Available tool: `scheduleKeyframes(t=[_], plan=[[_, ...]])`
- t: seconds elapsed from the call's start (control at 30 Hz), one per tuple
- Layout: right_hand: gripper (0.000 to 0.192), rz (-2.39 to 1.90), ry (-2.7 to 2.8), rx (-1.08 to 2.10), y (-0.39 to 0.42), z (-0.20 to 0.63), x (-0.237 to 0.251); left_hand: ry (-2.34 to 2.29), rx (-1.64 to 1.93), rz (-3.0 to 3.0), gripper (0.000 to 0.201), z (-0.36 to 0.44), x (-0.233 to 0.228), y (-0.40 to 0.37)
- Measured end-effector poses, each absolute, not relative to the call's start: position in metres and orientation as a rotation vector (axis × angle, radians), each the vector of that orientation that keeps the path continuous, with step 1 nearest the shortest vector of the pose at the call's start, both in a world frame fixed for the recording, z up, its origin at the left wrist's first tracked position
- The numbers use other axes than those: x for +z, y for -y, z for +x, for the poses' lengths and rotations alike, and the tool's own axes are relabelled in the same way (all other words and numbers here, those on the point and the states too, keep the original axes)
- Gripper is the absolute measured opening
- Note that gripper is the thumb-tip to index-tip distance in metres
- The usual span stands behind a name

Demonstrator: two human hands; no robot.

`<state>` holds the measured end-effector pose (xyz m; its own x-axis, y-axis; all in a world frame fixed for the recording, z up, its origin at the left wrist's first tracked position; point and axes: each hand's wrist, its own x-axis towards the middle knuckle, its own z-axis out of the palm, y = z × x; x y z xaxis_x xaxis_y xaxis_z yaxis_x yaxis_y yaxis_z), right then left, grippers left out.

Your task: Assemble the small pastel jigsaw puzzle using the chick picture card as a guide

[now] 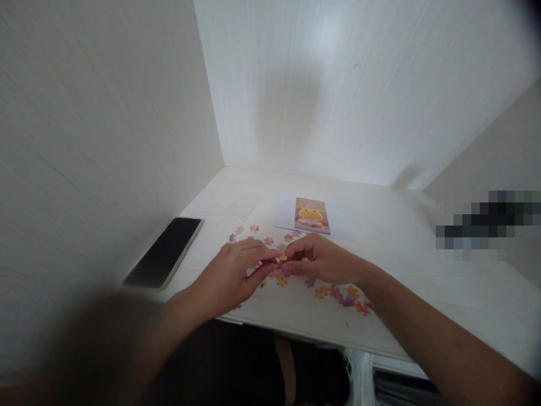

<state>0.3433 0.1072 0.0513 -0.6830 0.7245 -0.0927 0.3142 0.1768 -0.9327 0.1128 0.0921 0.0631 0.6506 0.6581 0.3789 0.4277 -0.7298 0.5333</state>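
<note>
Over the middle of the white table, my left hand (247, 268) and my right hand (319, 259) meet fingertip to fingertip. Between them shows a small yellow-orange jigsaw puzzle piece (283, 256). Both hands are closed in a pinch on it; whether it is one piece or two joined is too small to tell. Loose puzzle pieces (321, 292) in orange, pink and purple lie under and around the hands, partly hidden by them. Just beyond the hands lies a picture card (311, 216) with a yellow cartoon figure.
A dark-screened phone (164, 254) lies at the left by the side wall. The white table (406, 237) is closed in by pale panels at the back and sides. A pixelated dark patch covers part of the right side. Below the front edge, a whitish plastic bag (360, 372) hangs.
</note>
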Motion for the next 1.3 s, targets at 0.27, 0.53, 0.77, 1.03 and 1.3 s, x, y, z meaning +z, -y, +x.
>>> scheduleKeyframes(t=[0.27,0.53,0.77,1.03,1.3], plan=[[0.035,-0.972,2.019,1.448,-0.112,0.347,0.042,-0.868,0.793,2.474,0.021,0.112,0.064,-0.092],[0.031,-0.928,1.935,1.503,-0.113,0.346,0.043,-0.827,0.770,2.494,0.024,0.112,0.063,-0.093],[0.025,-0.951,1.922,1.551,-0.112,0.346,0.042,-0.837,0.876,2.355,0.023,0.112,0.061,-0.095],[0.022,-0.946,1.872,1.477,-0.111,0.342,0.041,-0.899,0.957,2.321,0.019,0.112,0.061,-0.095],[0.032,-1.070,1.817,1.293,-0.117,0.347,0.046,-0.935,0.963,2.438,0.018,0.102,0.064,-0.105]])
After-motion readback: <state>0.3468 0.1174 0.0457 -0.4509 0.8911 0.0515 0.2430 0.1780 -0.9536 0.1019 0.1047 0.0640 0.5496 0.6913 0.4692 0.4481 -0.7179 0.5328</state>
